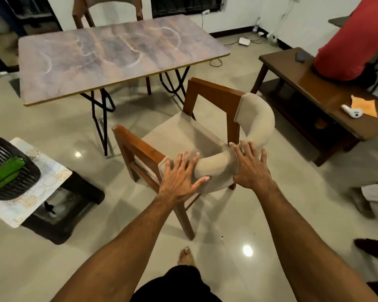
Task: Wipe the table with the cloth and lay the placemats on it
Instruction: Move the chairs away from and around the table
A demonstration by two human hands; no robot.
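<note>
Hands lie flat on the curved padded backrest (258,118) of a wooden chair (183,136) that stands on the tiled floor (52,127). The left hand (179,177) rests on the near end of the padding, fingers spread and thumb stretched along its lower edge. The right hand (249,166) rests further round the curve, fingers splayed over the top. Each grip is wide and holds nothing; the palms only press on the cushion.

Beyond the chair stands the worktop (109,59), a rectangular marbled top on black folding legs, with pale curved streaks across its surface. A second chair (109,7) stands at its far side.

The task's things are well apart from the worktop, at the left edge of the view. A pale patterned placemat (42,182) lies on a dark stool (70,205), a black woven placemat (4,153) lies on top of it, and a folded green cloth (4,173) lies on the black one.

To the right stands a low brown worktop (292,83). It carries an orange cloth (363,105) with a small white object (352,112) just beside it, and a dark phone (300,56) near its far end. A person in red (354,44) is on its far part. One bare foot (186,256) shows on the floor below the arms.
</note>
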